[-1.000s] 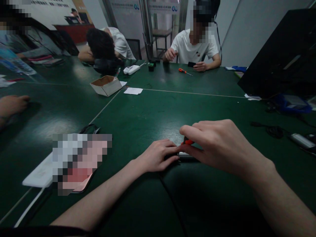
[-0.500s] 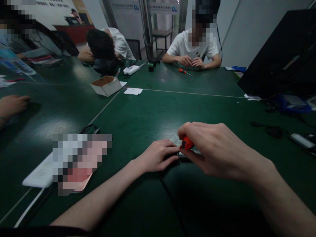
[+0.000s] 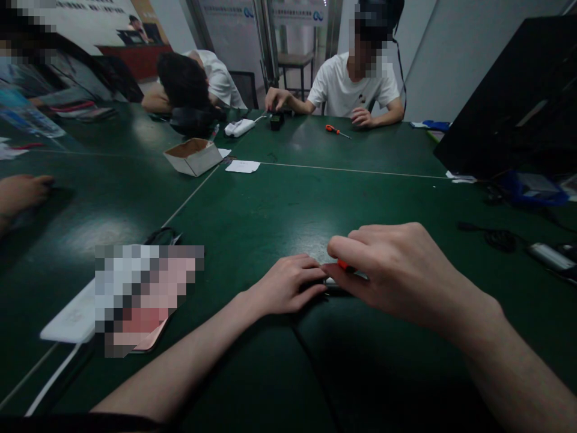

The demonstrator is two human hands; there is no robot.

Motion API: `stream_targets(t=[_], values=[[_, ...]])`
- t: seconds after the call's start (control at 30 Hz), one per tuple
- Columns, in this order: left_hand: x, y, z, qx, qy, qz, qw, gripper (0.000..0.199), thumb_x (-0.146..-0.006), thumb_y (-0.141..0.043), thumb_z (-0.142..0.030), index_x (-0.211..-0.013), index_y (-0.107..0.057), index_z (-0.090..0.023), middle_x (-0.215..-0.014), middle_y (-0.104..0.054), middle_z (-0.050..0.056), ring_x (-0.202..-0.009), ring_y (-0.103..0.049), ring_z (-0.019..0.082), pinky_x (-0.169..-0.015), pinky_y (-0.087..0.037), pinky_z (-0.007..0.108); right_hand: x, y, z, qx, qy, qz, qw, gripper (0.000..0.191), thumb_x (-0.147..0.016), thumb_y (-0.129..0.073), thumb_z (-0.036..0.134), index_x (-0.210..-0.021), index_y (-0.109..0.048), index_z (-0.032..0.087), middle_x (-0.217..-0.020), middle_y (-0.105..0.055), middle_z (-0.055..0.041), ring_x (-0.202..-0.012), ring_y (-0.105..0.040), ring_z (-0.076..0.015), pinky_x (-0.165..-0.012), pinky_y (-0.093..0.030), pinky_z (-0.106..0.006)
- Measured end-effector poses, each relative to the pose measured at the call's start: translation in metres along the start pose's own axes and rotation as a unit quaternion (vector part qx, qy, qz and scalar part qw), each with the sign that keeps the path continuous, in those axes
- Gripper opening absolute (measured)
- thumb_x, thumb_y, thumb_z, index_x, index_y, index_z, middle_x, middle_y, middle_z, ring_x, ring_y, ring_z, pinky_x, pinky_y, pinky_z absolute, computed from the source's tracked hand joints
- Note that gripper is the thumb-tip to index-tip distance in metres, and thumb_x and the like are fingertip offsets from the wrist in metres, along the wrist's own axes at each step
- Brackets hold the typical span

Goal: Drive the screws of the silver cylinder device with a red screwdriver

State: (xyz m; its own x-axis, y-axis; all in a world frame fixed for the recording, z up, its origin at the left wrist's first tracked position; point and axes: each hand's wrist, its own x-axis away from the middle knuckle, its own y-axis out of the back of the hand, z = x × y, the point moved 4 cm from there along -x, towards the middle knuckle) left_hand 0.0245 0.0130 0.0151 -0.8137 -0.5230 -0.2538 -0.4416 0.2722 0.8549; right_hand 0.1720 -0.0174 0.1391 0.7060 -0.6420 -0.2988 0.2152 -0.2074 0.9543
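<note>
Right grip (image 3: 396,276): fingers closed on red handle (image 3: 345,265), mostly hidden. Left grip (image 3: 288,284): fingers lightly curled at slim silver-edged object (image 3: 332,282); cannot tell whether clasped. Object sits on green desk (image 3: 252,210), between both grips.

The left hand (image 3: 291,285) and right hand (image 3: 383,264) are bare and ungloved, the left forearm (image 3: 189,361) and right forearm (image 3: 514,367) likewise uncovered, with a black edge (image 3: 112,422), possibly fabric, bordering the former.
</note>
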Motion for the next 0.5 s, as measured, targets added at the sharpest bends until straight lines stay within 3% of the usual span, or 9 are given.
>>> stream_targets(t=[0.1, 0.27, 0.5], values=[[0.0001, -0.0005, 0.0000, 0.000, 0.003, 0.009, 1.000, 0.027, -0.096, -0.046, -0.030, -0.111, -0.065, -0.018, -0.098, -0.065, 0.008, -0.088, -0.061, 0.021, -0.074, -0.047, 0.030, 0.0001, 0.0015, 0.0001, -0.034, 0.010, 0.007, 0.999, 0.002, -0.092, -0.050, 0.021, -0.093, -0.050, 0.020, -0.078, -0.055, 0.0009, -0.065, -0.047, -0.0136, -0.053, -0.024, -0.026], [-0.0002, -0.0006, -0.0008, -0.007, 0.008, 0.019, 1.000, 0.028, -0.097, -0.045, -0.031, -0.115, -0.063, -0.018, -0.099, -0.065, 0.008, -0.089, -0.060, 0.022, -0.075, -0.047, 0.030, 0.0010, 0.0030, -0.0005, -0.075, 0.017, 0.031, 0.997, 0.010, -0.087, -0.052, 0.017, -0.096, -0.049, 0.018, -0.085, -0.056, -0.0003, -0.069, -0.048, -0.0134, -0.055, -0.027, -0.026], [-0.0008, 0.0007, -0.0018, 0.009, 0.007, 0.015, 1.000, 0.025, -0.097, -0.046, -0.030, -0.107, -0.065, -0.019, -0.097, -0.064, 0.007, -0.088, -0.060, 0.021, -0.073, -0.047, 0.029, 0.0004, 0.0024, -0.0035, -0.022, -0.013, 0.022, 0.999, 0.022, -0.094, -0.055, 0.043, -0.090, -0.050, 0.022, -0.072, -0.055, 0.0024, -0.059, -0.047, -0.0127, -0.051, -0.021, -0.025]])
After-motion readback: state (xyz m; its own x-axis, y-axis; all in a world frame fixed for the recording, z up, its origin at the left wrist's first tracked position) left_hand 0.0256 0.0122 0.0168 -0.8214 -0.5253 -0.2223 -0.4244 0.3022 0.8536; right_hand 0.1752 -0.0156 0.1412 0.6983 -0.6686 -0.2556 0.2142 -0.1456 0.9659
